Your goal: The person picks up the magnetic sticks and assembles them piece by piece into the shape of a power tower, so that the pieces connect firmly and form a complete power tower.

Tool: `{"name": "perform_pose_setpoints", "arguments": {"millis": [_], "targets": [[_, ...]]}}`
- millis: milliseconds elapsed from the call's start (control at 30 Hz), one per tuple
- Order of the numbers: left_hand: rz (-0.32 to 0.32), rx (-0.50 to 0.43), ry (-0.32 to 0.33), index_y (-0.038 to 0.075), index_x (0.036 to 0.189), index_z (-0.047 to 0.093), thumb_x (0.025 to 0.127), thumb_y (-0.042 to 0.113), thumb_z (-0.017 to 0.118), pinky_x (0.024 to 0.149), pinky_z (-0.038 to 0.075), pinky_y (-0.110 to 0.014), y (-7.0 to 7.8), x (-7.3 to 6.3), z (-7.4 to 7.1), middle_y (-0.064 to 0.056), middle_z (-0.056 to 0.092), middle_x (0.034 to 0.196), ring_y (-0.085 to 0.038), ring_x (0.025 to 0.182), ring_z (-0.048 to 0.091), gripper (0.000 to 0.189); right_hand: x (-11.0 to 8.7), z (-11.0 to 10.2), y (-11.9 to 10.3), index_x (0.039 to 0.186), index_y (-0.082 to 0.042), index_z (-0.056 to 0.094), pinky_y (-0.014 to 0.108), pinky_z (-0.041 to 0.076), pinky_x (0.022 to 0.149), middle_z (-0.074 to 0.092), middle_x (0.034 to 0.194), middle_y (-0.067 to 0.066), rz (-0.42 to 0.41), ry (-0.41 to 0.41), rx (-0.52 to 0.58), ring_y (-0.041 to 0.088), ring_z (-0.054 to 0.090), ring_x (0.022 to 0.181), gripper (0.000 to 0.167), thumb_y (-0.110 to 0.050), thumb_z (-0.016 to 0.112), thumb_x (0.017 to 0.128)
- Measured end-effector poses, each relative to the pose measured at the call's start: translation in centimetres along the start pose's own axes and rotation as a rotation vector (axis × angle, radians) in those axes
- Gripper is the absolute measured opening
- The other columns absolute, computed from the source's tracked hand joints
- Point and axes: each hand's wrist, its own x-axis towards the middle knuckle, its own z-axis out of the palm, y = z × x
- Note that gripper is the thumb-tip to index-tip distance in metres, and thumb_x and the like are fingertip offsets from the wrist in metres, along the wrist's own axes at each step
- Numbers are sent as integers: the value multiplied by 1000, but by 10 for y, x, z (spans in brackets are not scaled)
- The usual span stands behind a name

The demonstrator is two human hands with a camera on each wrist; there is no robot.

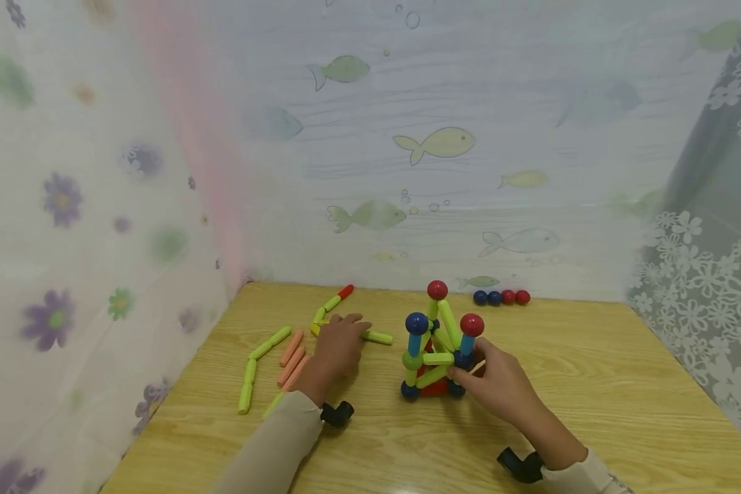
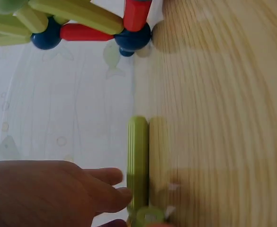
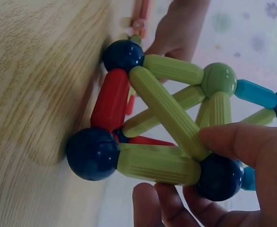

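A magnetic stick-and-ball structure (image 1: 435,358) stands on the table, with red sticks at its base, yellow-green and light blue sticks above, and blue, green and red balls at the joints. My right hand (image 1: 500,384) holds it at its right side. In the right wrist view, thumb and fingers of that hand (image 3: 271,156) close around a dark blue ball (image 3: 219,177) joined to yellow-green sticks (image 3: 159,164). To the left, my left hand (image 1: 341,346) reaches over loose sticks. Its extended fingertips (image 2: 117,196) are right at a yellow-green stick (image 2: 138,161) in the left wrist view.
Several yellow-green sticks (image 1: 247,384) and salmon sticks (image 1: 291,363) lie at the left of the wooden table (image 1: 383,439). A red stick (image 1: 346,291) lies farther back. Blue and red balls (image 1: 501,297) line the back edge, before a fish-print curtain (image 1: 370,171).
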Motion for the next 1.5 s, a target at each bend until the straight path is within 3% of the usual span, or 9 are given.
{"name": "perform_pose_setpoints", "arguments": {"millis": [133,367,633,900,967,1067,1267,1367,1500], "targets": [[17,-63,-35,18,136,69,103,10,64,96,53,-51,8,-1,3,-6,67,134,-34,117,61,35,0,1,-1,113,-12,64,29,57,66,70,99,2,-2,-5,13,13,69,81,42,-42,80,89],[-12,-62,5,15,118,77,98,18,74,85,57,-40,7,-6,-2,-6,69,112,-26,99,66,21,2,0,-2,117,-13,64,29,57,66,70,100,1,-12,-8,2,13,69,81,43,-43,79,90],[-29,-203,-27,15,124,71,104,27,65,83,55,-39,1,-9,-3,-3,67,110,-19,97,64,24,1,1,-2,116,-13,64,29,57,66,70,99,1,-5,-13,-4,13,68,80,41,-42,79,90],[-43,-241,-36,15,129,68,105,30,63,76,57,-40,-1,-9,-6,-6,70,113,-21,95,68,29,0,5,-3,114,-15,66,28,56,66,69,96,-1,-9,-24,-4,13,68,81,40,-43,79,90],[-30,-288,28,15,129,69,104,31,65,77,58,-40,0,-13,-10,-5,69,116,-20,96,68,30,-1,6,-3,114,-15,66,28,56,66,69,95,-1,-14,-27,1,13,68,80,39,-43,79,90],[60,-390,225,16,125,71,101,31,69,80,59,-39,2,-21,-18,-2,68,114,-17,99,68,28,-1,6,-3,112,-15,67,28,56,65,69,94,-2,-20,-24,1,12,69,80,37,-42,79,90],[413,-481,628,17,109,75,90,26,83,80,60,-33,23,-47,-38,5,73,100,-10,93,70,23,-2,6,-4,112,-16,67,28,56,64,69,93,-2,-25,-21,0,13,69,80,35,-41,79,91],[528,-470,707,15,107,77,83,23,89,79,60,-29,44,-57,-46,3,76,99,-11,91,72,27,-2,5,-5,113,-15,67,28,57,65,70,94,-2,-29,-20,4,14,69,80,35,-40,79,91],[577,-381,742,13,108,80,81,25,91,78,60,-25,69,-61,-49,2,77,100,-11,88,73,31,-2,5,-4,114,-15,67,28,57,64,70,94,-1,-39,-14,6,15,69,80,36,-40,79,91]]}}
